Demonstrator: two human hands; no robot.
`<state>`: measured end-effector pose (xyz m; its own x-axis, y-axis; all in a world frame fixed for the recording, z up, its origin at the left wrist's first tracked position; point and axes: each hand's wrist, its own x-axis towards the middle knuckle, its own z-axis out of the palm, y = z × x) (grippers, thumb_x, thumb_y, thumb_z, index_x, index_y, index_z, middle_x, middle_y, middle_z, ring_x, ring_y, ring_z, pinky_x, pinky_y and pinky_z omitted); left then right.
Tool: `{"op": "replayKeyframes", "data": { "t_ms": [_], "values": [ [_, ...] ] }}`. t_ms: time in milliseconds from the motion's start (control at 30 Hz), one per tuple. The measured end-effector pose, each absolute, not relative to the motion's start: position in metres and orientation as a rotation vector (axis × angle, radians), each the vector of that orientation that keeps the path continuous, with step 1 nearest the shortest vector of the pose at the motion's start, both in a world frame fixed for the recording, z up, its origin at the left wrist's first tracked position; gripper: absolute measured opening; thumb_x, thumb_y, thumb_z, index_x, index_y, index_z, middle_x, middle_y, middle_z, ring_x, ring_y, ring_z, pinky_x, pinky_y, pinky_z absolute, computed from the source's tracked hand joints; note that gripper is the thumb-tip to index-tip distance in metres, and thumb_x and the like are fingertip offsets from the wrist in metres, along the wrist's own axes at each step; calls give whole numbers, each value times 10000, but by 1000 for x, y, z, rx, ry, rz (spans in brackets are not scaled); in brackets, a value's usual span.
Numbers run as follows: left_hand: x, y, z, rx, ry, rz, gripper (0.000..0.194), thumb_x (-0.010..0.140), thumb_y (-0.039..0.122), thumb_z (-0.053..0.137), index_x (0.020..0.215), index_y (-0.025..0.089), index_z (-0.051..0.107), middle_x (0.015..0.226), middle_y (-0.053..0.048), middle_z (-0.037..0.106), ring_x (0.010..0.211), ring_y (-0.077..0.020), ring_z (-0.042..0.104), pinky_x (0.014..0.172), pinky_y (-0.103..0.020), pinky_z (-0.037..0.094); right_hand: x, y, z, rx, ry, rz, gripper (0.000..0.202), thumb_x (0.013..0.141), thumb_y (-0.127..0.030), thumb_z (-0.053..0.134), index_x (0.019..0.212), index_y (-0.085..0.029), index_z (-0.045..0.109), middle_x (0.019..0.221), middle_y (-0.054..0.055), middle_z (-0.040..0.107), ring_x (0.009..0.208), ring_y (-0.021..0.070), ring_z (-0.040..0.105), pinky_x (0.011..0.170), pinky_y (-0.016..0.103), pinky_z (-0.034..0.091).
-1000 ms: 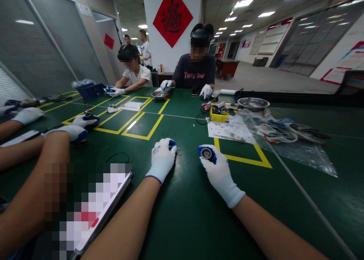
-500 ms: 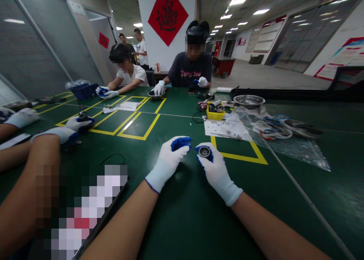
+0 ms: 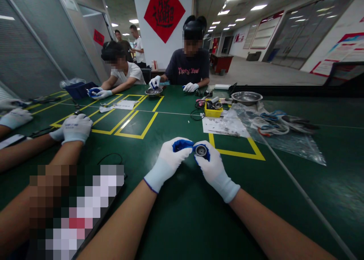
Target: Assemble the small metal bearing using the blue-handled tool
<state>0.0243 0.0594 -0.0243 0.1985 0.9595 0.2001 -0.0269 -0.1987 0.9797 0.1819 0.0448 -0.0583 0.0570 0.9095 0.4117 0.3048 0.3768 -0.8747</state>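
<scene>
A round dark metal part (image 3: pixel 201 151) with a ring-shaped open end faces up in my right hand (image 3: pixel 212 165), whose gloved fingers wrap round it. My left hand (image 3: pixel 172 157) is close beside it on the left, fingers curled and their tips pressed together near the part. Whether anything small sits between those fingertips is too small to make out. Both hands wear white gloves with blue palms and are over the green table (image 3: pixel 182 214).
A yellow bin (image 3: pixel 213 112) of parts stands ahead on white paper. Right of it are a steel bowl (image 3: pixel 247 97), a plastic bag (image 3: pixel 301 150) and cords. Co-workers' gloved hands (image 3: pixel 76 128) are at the left; a blurred-out flat object (image 3: pixel 85 210) lies near my left forearm.
My hands have come closer together, so the left fingertips now meet the right hand. The co-worker's hands at the left have moved together, and the view has shifted slightly.
</scene>
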Motion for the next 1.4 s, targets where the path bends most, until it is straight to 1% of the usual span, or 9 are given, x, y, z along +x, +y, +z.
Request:
{"op": "replayKeyframes", "data": {
  "t_ms": [200, 367, 567, 700, 800, 933, 1133, 1267, 1400],
  "values": [
    [25, 52, -16, 1474, 977, 1161, 180, 749, 196, 808, 919, 148, 772, 951, -69, 794, 928, -228, 739, 915, -368, 584, 182, 43, -57, -1136, -1507, 674, 106, 767, -215, 571, 859, -233, 621, 815, 34, 687, 791, 240, 645, 742, 369, 535],
    [29, 46, -12, 1567, 997, 1163, 123, 771, 139, 777, 892, 161, 773, 931, -39, 738, 896, -201, 716, 865, -336, 585, 181, 42, -55, -1133, -1534, 700, 71, 785, -216, 570, 841, -235, 610, 798, 21, 670, 768, 222, 621, 725, 347, 517],
    [32, 44, -15, 1691, 1015, 1118, 89, 810, 133, 764, 882, 176, 793, 998, -44, 692, 934, -196, 705, 882, -342, 588, 180, 40, -52, -1146, -1534, 770, 116, 769, -203, 571, 878, -229, 605, 850, 34, 686, 826, 242, 653, 768, 385, 533],
    [33, 43, -10, 1751, 1116, 1112, 93, 789, 112, 782, 843, 186, 796, 990, -38, 685, 915, -186, 694, 879, -333, 587, 178, 38, -49, -1151, -1559, 745, 96, 787, -203, 575, 876, -236, 581, 850, 25, 667, 808, 230, 637, 760, 376, 532],
    [35, 42, -8, 1671, 1158, 1088, 75, 767, 109, 796, 811, 165, 774, 973, -40, 687, 883, -180, 697, 838, -320, 591, 177, 37, -49, -1151, -1573, 724, 71, 803, -209, 572, 866, -241, 564, 836, 19, 643, 777, 220, 617, 742, 365, 525],
    [36, 43, -6, 1554, 1160, 1035, 49, 765, 117, 795, 757, 150, 761, 939, -44, 686, 854, -176, 702, 820, -314, 587, 177, 37, -51, -1164, -1587, 718, 69, 808, -197, 566, 860, -241, 557, 839, 20, 627, 790, 222, 604, 750, 367, 518],
    [41, 41, 1, 1650, 1312, 1005, 118, 740, 53, 780, 714, 165, 753, 886, -24, 663, 836, -177, 679, 813, -317, 569, 177, 38, -53, -1188, -1597, 738, 40, 810, -214, 559, 837, -240, 544, 833, 23, 607, 808, 236, 593, 753, 385, 511],
    [43, 38, 3, 1811, 1435, 965, 128, 760, 80, 776, 689, 183, 749, 872, -30, 645, 857, -199, 651, 818, -341, 546, 178, 37, -51, -1185, -1616, 763, 25, 821, -240, 561, 844, -238, 551, 856, 36, 618, 812, 245, 599, 740, 393, 511],
    [45, 37, 3, 1881, 1530, 904, 147, 784, 147, 775, 655, 195, 727, 866, -41, 633, 854, -215, 628, 789, -348, 530, 179, 37, -51, -1177, -1636, 730, 45, 803, -214, 565, 840, -240, 566, 841, 31, 629, 804, 243, 606, 738, 388, 513]
  ]
}}
